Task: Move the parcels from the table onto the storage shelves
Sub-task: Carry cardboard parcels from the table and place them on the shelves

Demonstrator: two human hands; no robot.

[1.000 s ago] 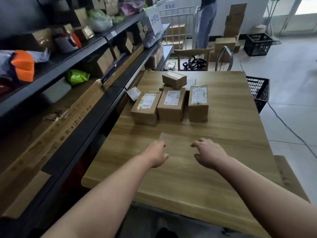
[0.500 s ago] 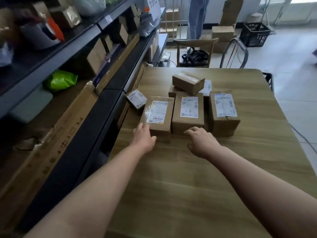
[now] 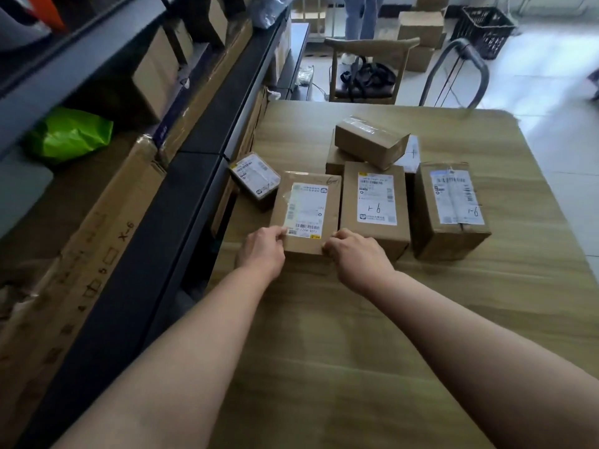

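Wooden table (image 3: 356, 351) stands against the storage shelves (image 3: 181, 202) on its left. The near-left parcel (image 3: 308, 205) lies on the table, with the middle parcel (image 3: 376, 202) touching its right side and a small parcel (image 3: 254, 178) just beyond its far-left corner. Left hand (image 3: 264, 251) and right hand (image 3: 355, 254) grip its near corners, fingers curled.

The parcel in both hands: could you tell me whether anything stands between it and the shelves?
Nothing visible does. Left hand and right hand grip the parcel; a small parcel lies off its far-left corner, beside the shelves.
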